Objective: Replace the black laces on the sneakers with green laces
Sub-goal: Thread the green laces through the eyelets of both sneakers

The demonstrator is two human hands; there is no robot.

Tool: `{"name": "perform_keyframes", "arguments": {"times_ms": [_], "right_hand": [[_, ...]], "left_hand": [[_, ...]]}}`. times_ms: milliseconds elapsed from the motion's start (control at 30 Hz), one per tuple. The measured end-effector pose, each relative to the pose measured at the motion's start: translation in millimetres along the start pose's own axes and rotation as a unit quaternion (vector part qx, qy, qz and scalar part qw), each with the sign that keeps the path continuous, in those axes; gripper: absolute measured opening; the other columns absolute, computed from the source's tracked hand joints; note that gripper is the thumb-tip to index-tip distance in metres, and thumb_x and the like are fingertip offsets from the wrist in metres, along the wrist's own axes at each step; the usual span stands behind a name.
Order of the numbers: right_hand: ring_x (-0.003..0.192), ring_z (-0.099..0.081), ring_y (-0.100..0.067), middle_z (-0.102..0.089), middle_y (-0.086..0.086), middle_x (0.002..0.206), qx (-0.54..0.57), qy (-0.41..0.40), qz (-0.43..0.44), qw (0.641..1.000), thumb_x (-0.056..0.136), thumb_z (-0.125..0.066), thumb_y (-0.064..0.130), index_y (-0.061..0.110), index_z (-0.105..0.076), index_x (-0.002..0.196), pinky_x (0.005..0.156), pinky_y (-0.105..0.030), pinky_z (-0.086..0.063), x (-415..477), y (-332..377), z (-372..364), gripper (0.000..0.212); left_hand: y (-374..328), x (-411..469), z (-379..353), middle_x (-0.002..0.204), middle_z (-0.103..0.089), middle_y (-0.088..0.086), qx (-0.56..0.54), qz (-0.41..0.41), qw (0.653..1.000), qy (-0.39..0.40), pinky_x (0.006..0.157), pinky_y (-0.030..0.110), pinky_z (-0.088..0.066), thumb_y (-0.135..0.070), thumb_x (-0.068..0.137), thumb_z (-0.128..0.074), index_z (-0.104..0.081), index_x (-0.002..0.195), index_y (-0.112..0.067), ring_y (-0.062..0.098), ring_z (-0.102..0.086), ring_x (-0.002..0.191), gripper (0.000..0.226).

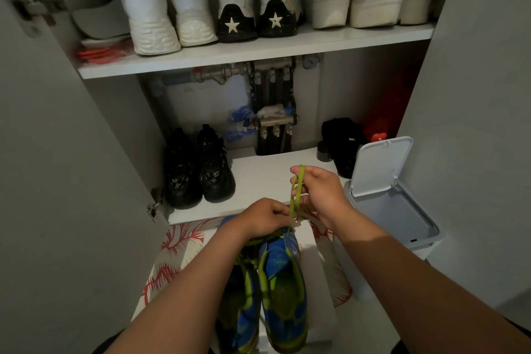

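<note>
Hands held above the pair. Right hand point(319, 192) is curled, with a green lace point(296, 192) looped over its fingers and gripped. Left hand point(263, 218) sits lower, fingers closed, the same lace pinched just above the shoes. Open-lidded bin point(402, 218) noted beside the right wrist. Black shoes point(198, 172) stood on the lower shelf point(264, 181) beyond. Sneakers point(283, 282) are seen below the forearms, blue with lime-green trim, side by side over a red-patterned mat point(178, 241), their far ends hidden by the left hand.

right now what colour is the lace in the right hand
Lime green lace, best seen in the head view.
</note>
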State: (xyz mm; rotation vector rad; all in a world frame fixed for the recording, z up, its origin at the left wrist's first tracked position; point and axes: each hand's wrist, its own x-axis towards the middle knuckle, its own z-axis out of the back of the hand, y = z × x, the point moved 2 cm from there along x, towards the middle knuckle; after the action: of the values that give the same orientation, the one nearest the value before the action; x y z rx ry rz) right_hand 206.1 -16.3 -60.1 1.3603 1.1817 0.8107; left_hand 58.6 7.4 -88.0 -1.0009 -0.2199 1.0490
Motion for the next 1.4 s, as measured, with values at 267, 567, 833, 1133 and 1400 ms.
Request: {"name": "perform_keyframes", "arguments": {"times_ms": [267,567,833,1133,1400], "right_hand": [[0.061,-0.06,-0.021,-0.072,-0.01,0.086,-0.228,0.044,-0.124,0.965,0.095,-0.054,0.01,0.011,-0.072,0.105,0.044,-0.022,-0.036,7.4,-39.5,9.8,0.02],[0.057,-0.059,-0.014,-0.07,-0.017,0.074,-0.353,0.15,-0.096,0.918,0.097,-0.062,0.025,0.004,-0.073,0.088,0.047,-0.018,-0.039,-1.1,-46.2,1.2,0.025],[0.055,-0.06,-0.011,-0.07,-0.007,0.071,-0.206,0.089,-0.001,0.974,0.1,-0.058,0.022,0.005,-0.074,0.079,0.058,-0.019,-0.05,3.4,-26.7,-1.8,0.031],[0.063,-0.065,-0.015,-0.07,-0.01,0.073,-0.165,0.059,0.008,0.985,0.101,-0.055,0.019,-0.002,-0.073,0.082,0.064,-0.024,-0.055,4.4,-24.8,-2.6,0.033],[0.065,-0.065,-0.015,-0.068,-0.007,0.071,-0.162,0.09,-0.001,0.983,0.099,-0.059,0.021,0.007,-0.073,0.082,0.072,-0.033,-0.055,3.7,-21.6,-5.7,0.026]], "left_hand": [[-25.7,0.0,19.8,0.071,-0.064,0.005,-0.194,-0.02,0.965,-0.178,0.054,0.022,-0.045,-0.019,0.092,-0.067,-0.074,0.087,0.0,0.013,-0.056,0.056,0.021],[-34.4,-8.0,28.6,0.088,-0.071,0.004,-0.238,-0.034,0.959,-0.153,0.064,0.019,-0.051,-0.017,0.096,-0.061,-0.074,0.1,-0.005,0.013,-0.064,0.073,0.018],[27.0,-4.6,13.1,0.123,-0.062,-0.001,0.171,0.076,0.982,0.016,0.093,0.021,-0.038,0.003,0.089,-0.045,-0.065,0.12,-0.02,0.015,-0.056,0.113,0.043],[37.5,4.5,11.0,0.133,-0.06,-0.001,0.191,0.064,0.979,0.026,0.099,0.019,-0.038,0.007,0.088,-0.047,-0.062,0.13,-0.021,0.016,-0.056,0.121,0.053],[30.1,5.7,21.0,0.112,-0.066,0.002,0.111,0.042,0.992,-0.036,0.093,0.025,-0.043,0.009,0.089,-0.04,-0.066,0.119,-0.015,0.019,-0.06,0.108,0.046]]}}
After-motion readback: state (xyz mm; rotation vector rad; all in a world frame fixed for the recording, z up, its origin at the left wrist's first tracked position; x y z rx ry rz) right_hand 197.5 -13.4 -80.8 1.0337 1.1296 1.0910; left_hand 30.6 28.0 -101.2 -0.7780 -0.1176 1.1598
